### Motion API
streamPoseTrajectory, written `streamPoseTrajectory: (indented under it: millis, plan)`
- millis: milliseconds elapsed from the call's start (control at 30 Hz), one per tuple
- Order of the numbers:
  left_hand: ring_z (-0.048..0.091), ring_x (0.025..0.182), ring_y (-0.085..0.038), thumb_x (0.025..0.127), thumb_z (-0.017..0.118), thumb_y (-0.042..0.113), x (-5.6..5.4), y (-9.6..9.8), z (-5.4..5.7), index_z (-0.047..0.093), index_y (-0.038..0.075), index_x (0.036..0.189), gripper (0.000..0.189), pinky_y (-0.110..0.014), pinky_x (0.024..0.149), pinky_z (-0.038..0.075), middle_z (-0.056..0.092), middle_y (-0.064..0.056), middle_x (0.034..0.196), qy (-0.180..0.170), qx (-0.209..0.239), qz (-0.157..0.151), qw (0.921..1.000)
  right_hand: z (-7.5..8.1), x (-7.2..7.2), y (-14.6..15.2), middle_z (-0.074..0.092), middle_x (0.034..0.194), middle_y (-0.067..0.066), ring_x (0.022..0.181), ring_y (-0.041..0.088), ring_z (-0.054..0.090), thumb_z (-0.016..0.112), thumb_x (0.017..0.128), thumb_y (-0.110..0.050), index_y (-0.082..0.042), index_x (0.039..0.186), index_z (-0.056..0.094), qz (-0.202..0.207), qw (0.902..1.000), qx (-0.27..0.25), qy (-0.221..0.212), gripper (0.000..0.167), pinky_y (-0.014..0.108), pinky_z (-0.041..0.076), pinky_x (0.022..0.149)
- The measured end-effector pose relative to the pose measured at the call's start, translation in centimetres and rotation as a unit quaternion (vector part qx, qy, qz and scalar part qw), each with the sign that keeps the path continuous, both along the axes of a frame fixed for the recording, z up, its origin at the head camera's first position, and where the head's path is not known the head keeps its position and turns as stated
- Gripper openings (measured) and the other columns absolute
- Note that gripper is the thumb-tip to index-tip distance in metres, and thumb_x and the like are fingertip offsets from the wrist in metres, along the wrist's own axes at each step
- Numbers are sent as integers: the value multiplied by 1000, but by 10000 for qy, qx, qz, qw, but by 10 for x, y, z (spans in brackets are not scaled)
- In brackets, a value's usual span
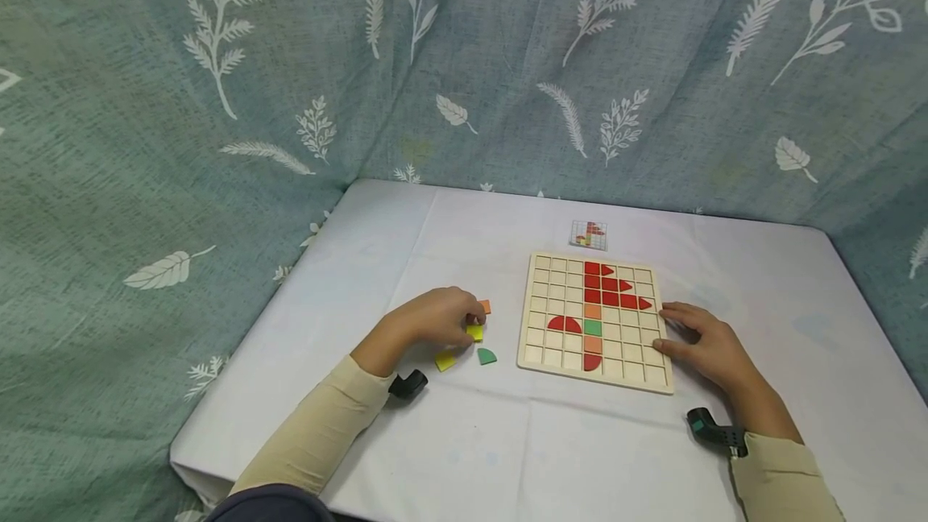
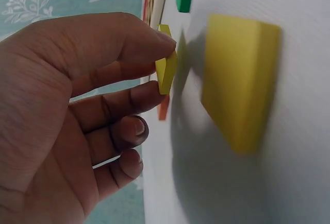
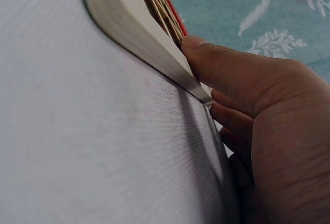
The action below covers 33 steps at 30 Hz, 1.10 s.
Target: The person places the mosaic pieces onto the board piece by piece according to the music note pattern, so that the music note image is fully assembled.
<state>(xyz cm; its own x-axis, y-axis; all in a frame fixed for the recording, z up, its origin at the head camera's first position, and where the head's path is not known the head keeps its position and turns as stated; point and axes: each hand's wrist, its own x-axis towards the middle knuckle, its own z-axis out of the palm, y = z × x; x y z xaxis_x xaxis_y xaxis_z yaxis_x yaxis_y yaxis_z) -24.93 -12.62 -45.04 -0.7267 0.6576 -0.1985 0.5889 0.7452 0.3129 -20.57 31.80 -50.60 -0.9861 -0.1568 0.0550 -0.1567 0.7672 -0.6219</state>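
Note:
My left hand (image 1: 442, 316) is over the loose pieces left of the board. In the left wrist view, its thumb and fingers pinch a small yellow tile (image 2: 166, 74) standing on edge, close over the cloth. A second yellow tile (image 2: 232, 80) lies nearer that wrist. Around the hand are a green quarter-round tile (image 1: 486, 356) and an orange tile (image 1: 485, 307), partly covered by the fingers. My right hand (image 1: 706, 345) rests at the right edge of the wooden grid board (image 1: 544, 355), the thumb (image 3: 206, 54) on its rim and the other fingers along its side.
Red, orange and green tiles (image 1: 593, 328) fill several board cells in a column with stepped rows at the top. Behind the board lies a small picture card (image 1: 589, 235). A white cloth (image 1: 464, 449) covers the table, and a leaf-patterned curtain (image 1: 507, 63) hangs behind it.

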Motion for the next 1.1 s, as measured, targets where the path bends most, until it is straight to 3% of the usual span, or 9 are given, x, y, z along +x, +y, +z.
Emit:
streamPoseTrajectory:
  millis: [233,533,867,1100]
  plan:
    - [55,83,-6,78,72,17,-7,21,5,73,17,103,25,-26,80,46,63,12,92,306,48,-449,9985,0,0,1,42,145,22,134,47,31,75,82,-45,0,135,55,-22,10000,-20,23,72,64,25,102]
    - [56,83,-7,78,72,17,-9,55,8,74,15,105,27,-26,77,46,64,10,93,418,53,-866,9954,0,0,0,42,144,21,134,47,31,76,82,-44,-1,135,55,-3,10000,-40,29,71,63,25,103]
    - [47,73,-8,82,70,21,-2,101,6,72,19,103,22,-24,65,39,55,8,83,684,-136,-1457,9869,0,1,0,42,144,21,134,47,32,77,81,-43,0,134,56,-1,10000,-84,30,71,63,26,103]
    - [43,70,-7,83,68,21,1,119,4,71,23,105,22,-23,61,35,51,9,81,977,-213,-1704,9803,2,1,0,42,144,21,134,47,31,77,81,-43,0,135,55,-14,10000,-43,21,72,63,25,103]
